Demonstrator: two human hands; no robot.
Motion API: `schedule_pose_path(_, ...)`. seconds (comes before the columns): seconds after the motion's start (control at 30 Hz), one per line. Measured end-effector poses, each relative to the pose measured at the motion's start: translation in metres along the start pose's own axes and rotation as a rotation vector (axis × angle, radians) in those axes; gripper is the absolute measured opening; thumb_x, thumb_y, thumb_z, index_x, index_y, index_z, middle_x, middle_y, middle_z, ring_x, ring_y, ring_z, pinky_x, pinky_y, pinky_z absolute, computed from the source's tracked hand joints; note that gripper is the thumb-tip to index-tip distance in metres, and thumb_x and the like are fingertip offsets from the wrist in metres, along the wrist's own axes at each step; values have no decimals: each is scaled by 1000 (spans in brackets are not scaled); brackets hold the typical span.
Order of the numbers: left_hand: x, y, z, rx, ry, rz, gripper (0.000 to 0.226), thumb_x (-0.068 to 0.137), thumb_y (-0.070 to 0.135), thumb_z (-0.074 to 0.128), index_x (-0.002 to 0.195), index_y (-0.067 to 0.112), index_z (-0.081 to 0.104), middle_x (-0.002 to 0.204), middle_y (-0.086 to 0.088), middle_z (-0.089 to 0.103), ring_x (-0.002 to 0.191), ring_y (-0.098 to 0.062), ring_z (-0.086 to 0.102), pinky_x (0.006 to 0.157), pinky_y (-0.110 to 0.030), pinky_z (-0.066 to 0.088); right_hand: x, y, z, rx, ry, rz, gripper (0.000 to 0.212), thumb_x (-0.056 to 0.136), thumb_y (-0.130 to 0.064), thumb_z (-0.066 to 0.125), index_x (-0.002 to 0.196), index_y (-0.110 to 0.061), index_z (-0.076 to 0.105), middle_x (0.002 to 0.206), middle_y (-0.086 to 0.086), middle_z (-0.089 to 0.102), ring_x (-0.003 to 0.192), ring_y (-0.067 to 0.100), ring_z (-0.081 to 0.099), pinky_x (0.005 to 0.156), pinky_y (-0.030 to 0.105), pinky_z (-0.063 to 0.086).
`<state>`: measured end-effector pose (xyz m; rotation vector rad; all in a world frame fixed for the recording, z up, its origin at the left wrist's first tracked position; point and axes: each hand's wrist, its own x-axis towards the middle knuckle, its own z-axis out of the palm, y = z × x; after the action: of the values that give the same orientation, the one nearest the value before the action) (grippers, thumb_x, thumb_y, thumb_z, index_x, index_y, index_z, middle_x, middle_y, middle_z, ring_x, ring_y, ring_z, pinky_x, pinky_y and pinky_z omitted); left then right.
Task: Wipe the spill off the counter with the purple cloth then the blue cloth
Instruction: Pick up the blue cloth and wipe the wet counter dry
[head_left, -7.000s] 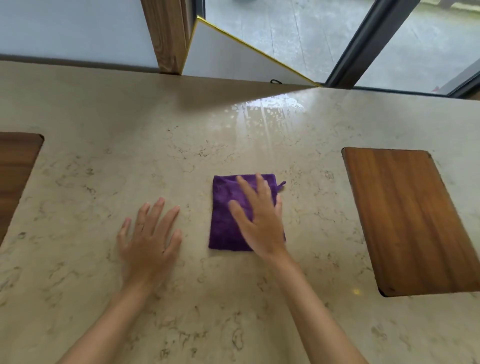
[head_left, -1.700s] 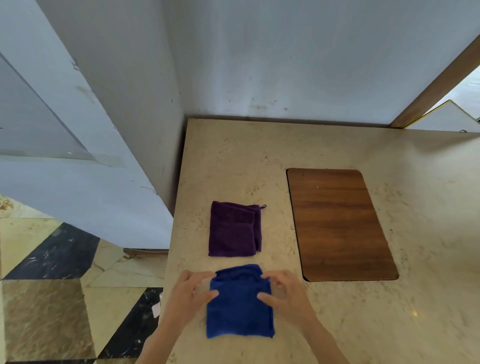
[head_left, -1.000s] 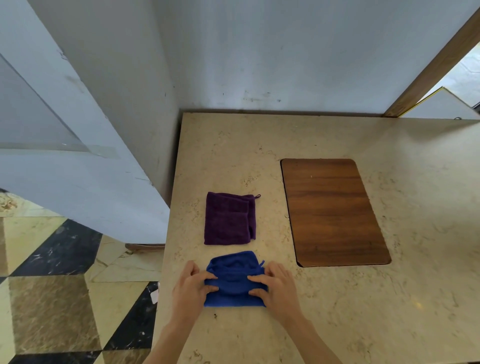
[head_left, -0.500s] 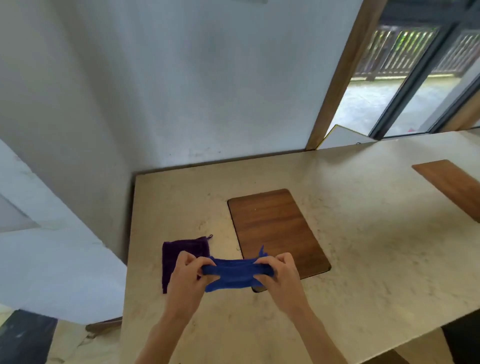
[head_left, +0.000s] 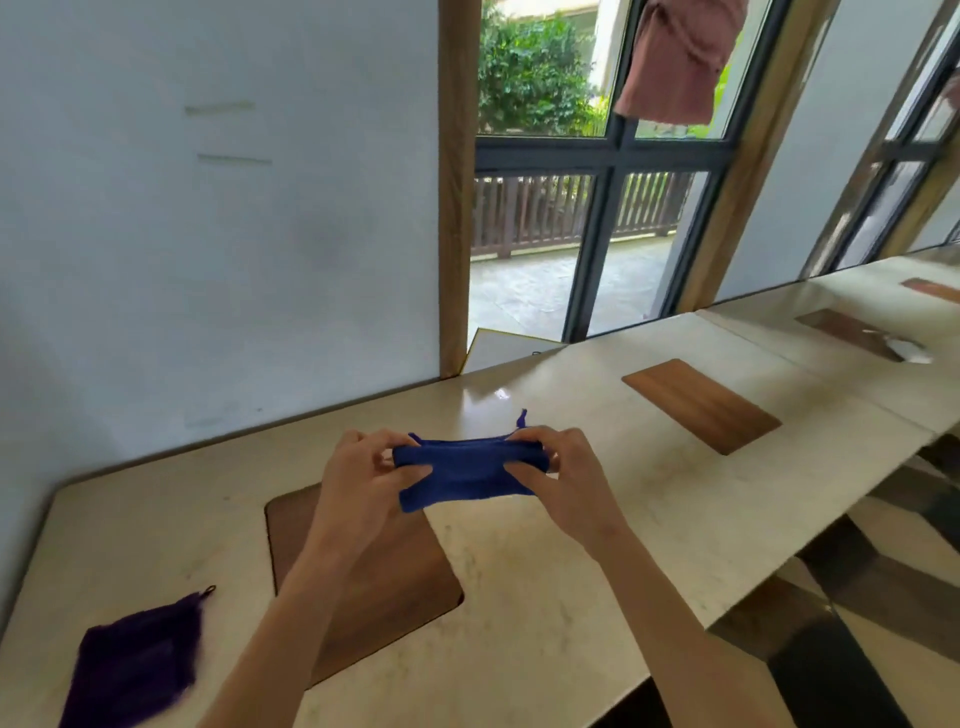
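Purple cloth (head_left: 136, 662) lies flat on the pale stone counter (head_left: 545, 597) at the far left, near the front edge, its small hanging loop pointing toward the wall. Just to its right, a dark wooden panel (head_left: 384, 587) sits flush in the counter, partly hidden by the person's left forearm. Above the counter, 2 bare hands hold the blue cloth (head_left: 467, 470) in the air, folded into a narrow band and stretched level between them. The left hand (head_left: 358, 480) pinches the band's left end between thumb and fingers; the right hand (head_left: 558, 475) pinches the right end the same way, with a short blue loop sticking up beside it. Further right, a second wooden panel (head_left: 701, 404) is set into the counter, well apart from the hands. A wet sheen (head_left: 491, 397) shows on the stone behind the blue cloth, near the wall. Behind the counter, a wood post (head_left: 453, 182) borders a window (head_left: 587, 171), where a pink garment (head_left: 675, 57) hangs.
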<state>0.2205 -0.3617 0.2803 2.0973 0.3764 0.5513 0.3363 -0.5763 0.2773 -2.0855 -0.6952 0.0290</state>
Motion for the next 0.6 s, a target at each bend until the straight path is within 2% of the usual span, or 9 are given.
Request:
schedule_pose_path(0.03,2,14,15,-43,-9,0,24,87,18,71,88,40,64,101,-9,60,87,-16,63,71,-15,53,3,8,-19,0,9,-14,30,93,-22,68,122,-26,66,103,-2,47,87,3,54,80,11,43)
schedule_pose_path(0.1,7,40,44,-90,-23,-2,21,87,17,71,92,38,69,105,-15,64,91,-26,67,82,-41,59,8,24,-54,-1,16,-29,29,92,-22,68,121,-28,66,103,4,51,87,5,53,79,9,41)
schedule_pose_path(0.13,10,51,57,-92,-32,-4,18,86,17,71,95,32,72,104,-16,67,91,-27,68,84,-48,59,10,32,-69,0,17,-27,29,92,-21,68,120,-30,66,103,6,51,87,5,53,76,7,41)
schedule_pose_path(0.2,12,70,84,-127,-38,-31,17,85,15,71,98,25,75,98,-14,73,83,-27,72,81,-52,60,9,50,-94,-13,17,-13,29,92,-22,67,120,-31,66,104,8,52,84,6,54,73,6,42)
schedule_pose_path(0.3,18,91,124,-130,-17,-39,22,83,14,73,88,35,75,78,-5,76,69,-22,70,70,-42,59,13,82,-127,5,-4,6,28,94,-23,65,120,-33,65,108,13,53,83,10,56,75,7,43)
schedule_pose_path(0.43,41,104,184,-135,-24,-56,19,83,17,73,92,34,75,83,-6,70,70,-19,63,68,-28,51,29,127,-163,19,11,42,29,96,-26,64,110,-51,59,103,8,52,85,8,56,73,6,44)
schedule_pose_path(0.5,55,107,213,-156,-23,-57,20,83,16,71,91,34,74,80,-4,65,65,-10,56,59,-16,45,42,150,-177,15,21,49,30,95,-26,64,109,-52,59,100,5,53,84,8,56,73,7,44)
schedule_pose_path(0.6,82,107,257,-211,-20,-76,22,85,15,69,92,35,72,79,-1,57,64,-3,55,58,-11,45,67,191,-193,44,21,63,32,95,-24,65,109,-53,60,102,2,55,89,10,58,79,13,49)
